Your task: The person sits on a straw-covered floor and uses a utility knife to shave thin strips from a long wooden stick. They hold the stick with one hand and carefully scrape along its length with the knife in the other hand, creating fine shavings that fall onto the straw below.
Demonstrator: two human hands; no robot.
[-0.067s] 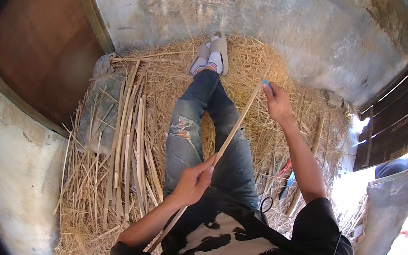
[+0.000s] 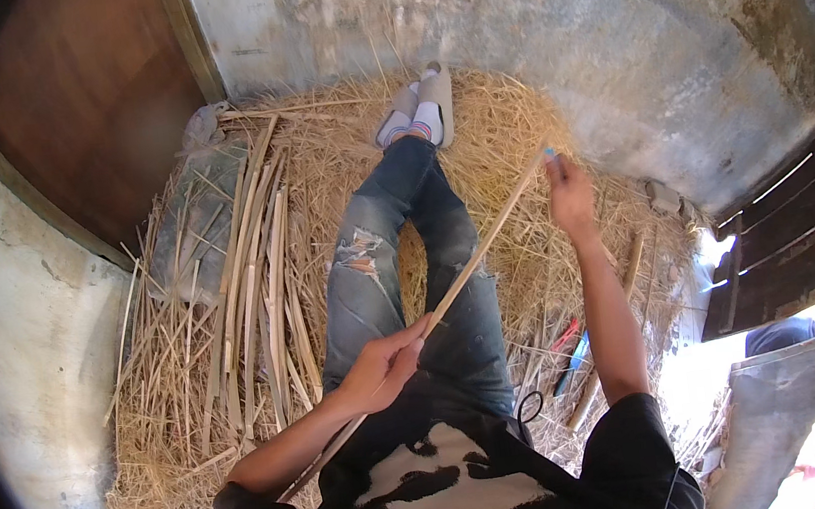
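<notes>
A long, thin strip of pale bamboo or wood (image 2: 473,259) slants from beside my left forearm, across my thighs, up to the right. Wrapped round its lower part, my left hand (image 2: 385,366) has the thumb on top. My right hand (image 2: 572,200) is closed at the far upper end, fingers slightly smeared by motion. A small blue thing (image 2: 550,153) shows at its fingertips, touching or very near the strip's tip; its kind cannot be made out.
Several similar strips (image 2: 246,263) lie in a bundle on the straw (image 2: 507,112) left of my legs. Beyond them is a clear plastic bag (image 2: 207,217). Right of my thigh lie a blue-and-black tool (image 2: 571,365), a red one (image 2: 565,334) and a thicker stick (image 2: 631,274). Stained walls (image 2: 543,28) rise around.
My right hand has slid a little outward, up and right, toward the strip's tip. My left hand keeps its grip and has barely moved.
</notes>
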